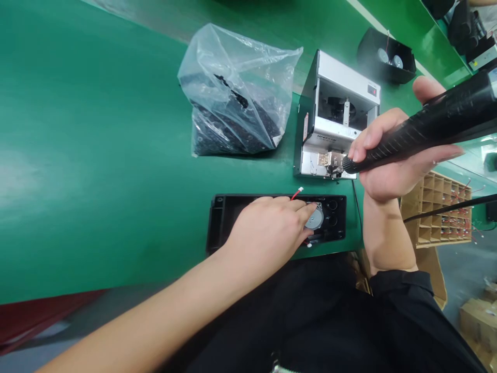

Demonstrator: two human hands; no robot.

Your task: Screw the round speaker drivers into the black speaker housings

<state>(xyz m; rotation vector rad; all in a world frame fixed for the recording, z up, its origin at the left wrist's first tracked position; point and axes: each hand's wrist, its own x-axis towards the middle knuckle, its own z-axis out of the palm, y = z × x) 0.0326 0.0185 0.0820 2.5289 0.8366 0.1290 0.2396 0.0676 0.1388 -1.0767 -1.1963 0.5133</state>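
Observation:
My right hand (392, 166) is wrapped round a black electric screwdriver (423, 127). The tool's tip is at the front of a silver screw feeder (336, 124), by its small metal outlet. With fingers bent over it, my left hand (272, 223) holds a round grey speaker (315, 217) in a long black plastic housing (337, 228). The housing lies open side up near the table's front edge, partly covered by my hand. Red wires with white connectors (300, 190) stick out beside the fingers.
A clear plastic bag (236, 98) of small black parts stands behind the housing. Another black housing (388, 57) with two round speakers is at the back right. At right, a divided cardboard box (430, 207) holds wired parts. A black cable (450, 208) crosses it.

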